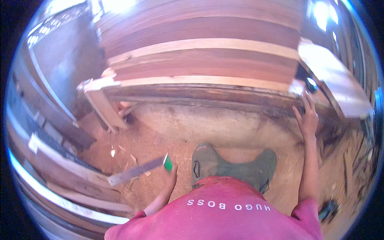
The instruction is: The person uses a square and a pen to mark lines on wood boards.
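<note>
Left hand (pixel 170 176): fingers wrapped round the green handle of a try square (pixel 136 171), its metal blade pointing left over the sawdust floor (pixel 132 148).
Right hand (pixel 307 118): fingers spread, resting flat on the near edge of the stacked planks (pixel 200 60) (reddish, with pale ones between).
Knees: dark green trousers, below.

A stack of reddish-brown planks (pixel 200 36) fills the upper middle, with a pale board (pixel 208 45) lying across it. Sawdust (pixel 136 144) and wood chips cover the floor. Long pale boards (pixel 64 164) lean at the left. A white panel (pixel 336 80) lies at the right.
</note>
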The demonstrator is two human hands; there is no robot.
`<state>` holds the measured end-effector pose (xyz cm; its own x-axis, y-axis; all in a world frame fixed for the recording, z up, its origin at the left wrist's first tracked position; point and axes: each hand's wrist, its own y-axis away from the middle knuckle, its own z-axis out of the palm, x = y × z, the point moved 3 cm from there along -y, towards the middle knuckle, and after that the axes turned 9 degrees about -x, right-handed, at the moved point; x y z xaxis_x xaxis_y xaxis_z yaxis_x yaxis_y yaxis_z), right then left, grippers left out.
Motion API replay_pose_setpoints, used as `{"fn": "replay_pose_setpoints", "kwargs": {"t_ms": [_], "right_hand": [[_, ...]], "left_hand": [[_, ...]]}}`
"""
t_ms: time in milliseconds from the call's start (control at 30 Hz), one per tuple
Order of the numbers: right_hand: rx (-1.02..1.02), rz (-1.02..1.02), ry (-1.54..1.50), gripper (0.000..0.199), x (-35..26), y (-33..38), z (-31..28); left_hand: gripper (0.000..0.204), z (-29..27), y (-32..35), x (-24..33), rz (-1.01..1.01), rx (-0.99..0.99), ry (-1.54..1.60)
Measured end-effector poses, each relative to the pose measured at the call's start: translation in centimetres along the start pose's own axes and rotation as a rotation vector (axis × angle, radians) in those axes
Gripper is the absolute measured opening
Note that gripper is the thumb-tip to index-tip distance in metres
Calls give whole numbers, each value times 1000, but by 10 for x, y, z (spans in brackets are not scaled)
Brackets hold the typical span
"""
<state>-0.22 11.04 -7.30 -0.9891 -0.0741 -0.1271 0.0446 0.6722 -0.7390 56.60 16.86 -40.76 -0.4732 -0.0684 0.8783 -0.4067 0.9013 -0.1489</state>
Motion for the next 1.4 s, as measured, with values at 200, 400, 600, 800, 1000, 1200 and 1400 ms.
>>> {"fn": "replay_pose_setpoints", "kwargs": {"t_ms": [200,400,600,800,1000,1200,1400], "right_hand": [[-16,-120,22,27,-5,45,47],[-390,-550,178,27,-42,103,130],[-652,-486,52,28,-50,136,152],[-764,-387,-52,20,-14,181,157],[-811,9,-261,27,68,234,185],[-615,-163,-500,18,-58,211,242],[-653,-72,-776,28,-117,154,205]], "left_hand": [[54,10,274,-224,-506,189,-398],[59,34,407,-265,-681,240,-609],[61,23,422,-239,-785,274,-690],[62,18,410,-240,-789,244,-708],[63,37,352,-214,-696,135,-666],[64,10,214,-203,-235,90,-445],[53,-26,-14,-93,442,94,-592]]}}
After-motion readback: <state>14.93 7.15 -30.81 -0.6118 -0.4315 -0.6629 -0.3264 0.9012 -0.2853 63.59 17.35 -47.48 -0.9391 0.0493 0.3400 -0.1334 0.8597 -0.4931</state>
